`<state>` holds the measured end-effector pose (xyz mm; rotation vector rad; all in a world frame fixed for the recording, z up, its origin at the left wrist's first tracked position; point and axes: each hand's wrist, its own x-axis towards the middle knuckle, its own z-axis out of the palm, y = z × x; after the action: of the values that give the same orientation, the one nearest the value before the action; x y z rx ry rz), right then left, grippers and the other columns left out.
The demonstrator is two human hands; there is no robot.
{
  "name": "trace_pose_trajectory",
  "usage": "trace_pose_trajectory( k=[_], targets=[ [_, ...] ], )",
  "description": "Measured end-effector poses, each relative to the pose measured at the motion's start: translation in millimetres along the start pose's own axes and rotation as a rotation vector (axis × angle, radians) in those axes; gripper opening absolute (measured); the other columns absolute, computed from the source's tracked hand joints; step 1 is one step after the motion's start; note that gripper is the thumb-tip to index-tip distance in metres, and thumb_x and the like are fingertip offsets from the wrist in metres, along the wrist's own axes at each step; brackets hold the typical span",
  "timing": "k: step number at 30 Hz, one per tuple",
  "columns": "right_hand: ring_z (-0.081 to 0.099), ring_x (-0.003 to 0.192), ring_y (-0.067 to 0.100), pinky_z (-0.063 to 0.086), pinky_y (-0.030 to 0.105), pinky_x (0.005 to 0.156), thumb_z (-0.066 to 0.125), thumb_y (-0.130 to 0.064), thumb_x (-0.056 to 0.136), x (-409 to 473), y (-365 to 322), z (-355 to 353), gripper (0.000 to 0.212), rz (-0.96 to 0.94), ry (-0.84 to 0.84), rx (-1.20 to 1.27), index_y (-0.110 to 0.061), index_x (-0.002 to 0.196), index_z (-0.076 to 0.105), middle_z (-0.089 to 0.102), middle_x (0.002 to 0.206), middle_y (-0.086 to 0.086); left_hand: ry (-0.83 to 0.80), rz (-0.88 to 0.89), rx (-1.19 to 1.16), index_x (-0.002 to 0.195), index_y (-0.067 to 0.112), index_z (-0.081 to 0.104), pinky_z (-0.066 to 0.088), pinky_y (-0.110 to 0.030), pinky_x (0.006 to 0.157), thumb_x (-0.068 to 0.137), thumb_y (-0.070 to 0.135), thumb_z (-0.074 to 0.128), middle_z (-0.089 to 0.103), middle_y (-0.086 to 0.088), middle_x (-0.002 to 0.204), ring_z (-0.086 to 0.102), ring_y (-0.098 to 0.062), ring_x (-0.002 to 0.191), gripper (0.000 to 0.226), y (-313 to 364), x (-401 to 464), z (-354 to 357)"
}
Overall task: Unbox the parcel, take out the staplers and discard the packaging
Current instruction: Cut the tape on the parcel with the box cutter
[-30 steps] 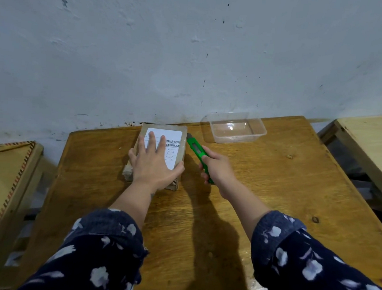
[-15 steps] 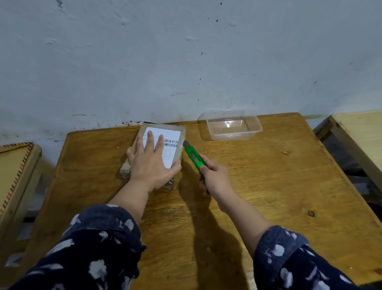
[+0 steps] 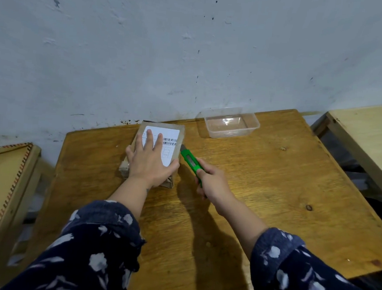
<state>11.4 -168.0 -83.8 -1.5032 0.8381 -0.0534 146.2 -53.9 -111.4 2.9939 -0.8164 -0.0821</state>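
A small brown cardboard parcel [image 3: 177,136] with a white barcode label lies on the wooden table [image 3: 262,187], close to the wall. My left hand [image 3: 149,158] lies flat on top of it, fingers spread and straight, pressing it down. My right hand [image 3: 213,184] grips a green utility knife [image 3: 190,161]. The knife's tip sits against the parcel's right side edge, near the top. The parcel is closed, and the staplers are hidden inside.
A clear plastic container [image 3: 229,122] stands empty at the back of the table, right of the parcel. A second wooden table [image 3: 373,134] is at the right, a wooden frame with cardboard [image 3: 0,175] at the left. A white wall rises right behind.
The knife has slid toward me along the parcel's right edge, from its far corner to about the middle. My left hand stays pressed on the parcel.
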Motion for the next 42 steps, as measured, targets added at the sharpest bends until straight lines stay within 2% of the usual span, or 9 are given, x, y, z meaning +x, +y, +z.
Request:
trace_pose_trajectory(
  k=[10,14,18,23,28,33,37,39,42],
  targets=[
    [0.041,0.046,0.013,0.032,0.023,0.041,0.044,-0.011,0.096,-17,-3,-4,0.041,0.056,-0.037,0.022,-0.029,0.132,0.054,0.052,0.065,0.001,-0.014,-0.009,-0.043,0.153,0.027,0.004,-0.001,-0.057,0.116,0.094,0.062,0.011,-0.007,-0.004,0.162,-0.011,-0.028,0.148,0.07,-1,-2,-1],
    [0.04,0.047,0.012,0.031,0.022,0.043,0.046,-0.011,0.096,-33,5,-8,0.039,0.068,-0.092,0.013,-0.028,0.129,0.057,0.053,0.065,0.001,-0.013,-0.023,-0.068,0.153,0.028,0.004,-0.001,-0.056,0.117,0.097,0.054,0.009,-0.006,-0.003,0.162,-0.012,-0.026,0.148,0.062,1,-4,-3],
    [0.04,0.048,0.014,0.032,0.024,0.044,0.046,-0.012,0.095,-30,2,-7,0.039,0.058,-0.054,-0.025,-0.03,0.128,0.057,0.055,0.065,0.002,-0.025,-0.042,-0.074,0.153,0.029,0.004,0.001,-0.056,0.117,0.097,0.054,0.008,-0.005,-0.001,0.162,-0.012,-0.025,0.148,0.061,2,-5,-4],
    [0.042,0.047,0.014,0.034,0.025,0.043,0.046,-0.01,0.092,-27,-6,-14,0.043,0.059,-0.039,-0.098,-0.03,0.127,0.058,0.059,0.066,0.002,-0.073,-0.07,-0.13,0.154,0.028,0.007,0.001,-0.055,0.116,0.089,0.072,0.014,-0.004,-0.003,0.162,-0.01,-0.027,0.148,0.078,7,-13,-8],
    [0.046,0.049,0.014,0.038,0.023,0.043,0.046,-0.009,0.093,-27,-16,-26,0.04,0.076,-0.037,-0.161,-0.028,0.126,0.059,0.063,0.073,0.007,-0.114,0.104,-0.126,0.153,0.026,0.01,0.007,-0.046,0.119,0.071,0.088,0.014,0.001,0.001,0.162,-0.002,-0.021,0.149,0.103,-17,-32,-19],
    [0.06,0.073,0.019,0.049,0.033,0.068,0.049,-0.013,0.092,-29,-14,-23,0.035,0.039,-0.067,-0.356,-0.022,0.125,0.058,0.065,0.083,0.007,-0.09,0.244,-0.146,0.153,0.028,0.008,0.001,-0.037,0.119,0.077,0.078,0.041,0.0,0.008,0.161,0.0,-0.012,0.148,0.097,-58,-51,-19],
    [0.053,0.058,0.018,0.041,0.027,0.052,0.045,-0.011,0.09,-36,-9,-15,0.037,-0.01,0.0,-0.406,-0.025,0.122,0.057,0.059,0.071,0.005,-0.037,0.187,-0.185,0.153,0.03,0.01,0.014,-0.039,0.118,0.091,0.055,0.049,0.002,0.007,0.161,0.002,-0.013,0.148,0.078,-59,-55,-13],
    [0.051,0.053,0.016,0.039,0.025,0.049,0.045,-0.012,0.088,-44,-5,-15,0.037,-0.041,0.022,-0.44,-0.025,0.119,0.059,0.058,0.066,0.002,-0.011,0.15,-0.194,0.153,0.03,0.01,0.022,-0.041,0.116,0.092,0.052,0.048,0.002,0.007,0.161,0.002,-0.014,0.148,0.075,-54,-59,-10],
    [0.053,0.056,0.015,0.04,0.025,0.049,0.047,-0.021,0.092,-55,2,-20,0.031,-0.099,0.057,-0.517,-0.028,0.119,0.059,0.058,0.069,-0.002,0.011,0.137,-0.205,0.153,0.028,0.011,0.025,-0.041,0.116,0.092,0.054,0.046,0.003,0.005,0.162,0.002,-0.015,0.148,0.075,-47,-62,-8]
  ],
)
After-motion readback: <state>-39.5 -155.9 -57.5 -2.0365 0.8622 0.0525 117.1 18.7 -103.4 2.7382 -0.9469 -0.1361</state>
